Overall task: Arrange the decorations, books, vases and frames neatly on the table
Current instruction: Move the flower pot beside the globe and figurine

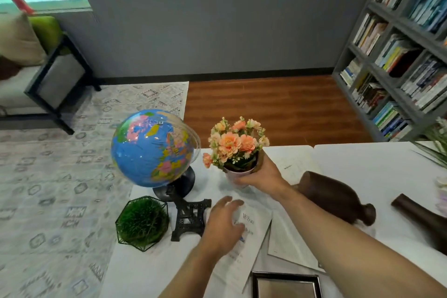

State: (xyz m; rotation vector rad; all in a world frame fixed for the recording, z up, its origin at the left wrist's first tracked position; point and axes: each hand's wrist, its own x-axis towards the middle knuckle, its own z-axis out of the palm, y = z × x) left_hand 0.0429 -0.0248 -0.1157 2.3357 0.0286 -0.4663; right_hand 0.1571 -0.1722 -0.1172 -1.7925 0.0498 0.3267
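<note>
My right hand (pixel 262 175) grips a small white pot of orange flowers (pixel 235 146), held upright just above the white table (pixel 367 159). My left hand (pixel 223 222) hovers with relaxed fingers over a white book (pixel 254 225) lying flat, beside a black Eiffel tower model (pixel 189 219). A blue globe (pixel 152 147) on a black stand is at the table's left end. A green grass ball in a wire holder (pixel 142 222) sits in front of it. Two brown vases (pixel 336 196) (pixel 425 220) lie on their sides. A picture frame (pixel 286 284) lies at the near edge.
More white books or papers (pixel 294 164) lie behind my right hand and another (pixel 287 242) under my right forearm. Green-white plants (pixel 437 145) stand at the far right. A grey bookshelf (pixel 399 55) fills the right wall. A patterned rug (pixel 60 176) and a sofa (pixel 36 72) lie left.
</note>
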